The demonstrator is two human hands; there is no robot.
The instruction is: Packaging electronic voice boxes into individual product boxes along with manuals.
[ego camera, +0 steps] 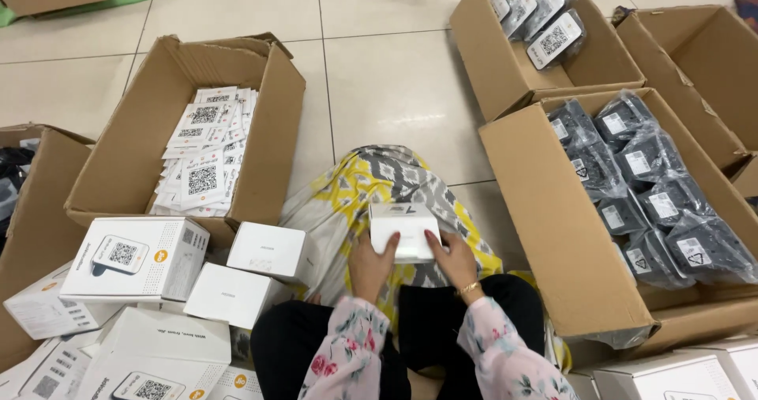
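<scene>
This looks like a packing or stockroom floor. Open cartons (553, 202) sit on pale floor tiles (395, 76), one filled with bagged black devices (647, 187), another with printed cards (204, 151). White product boxes (138, 258) are stacked at the left.

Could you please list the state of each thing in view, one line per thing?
small white box: closed, held over the lap
left hand: gripping the box's left side
right hand: gripping the box's right side
carton of cards: flaps open, partly filled
carton of dark bagged items: open, nearly full
far carton of bagged items: open, few inside
white boxes on the floor: closed, piled
</scene>
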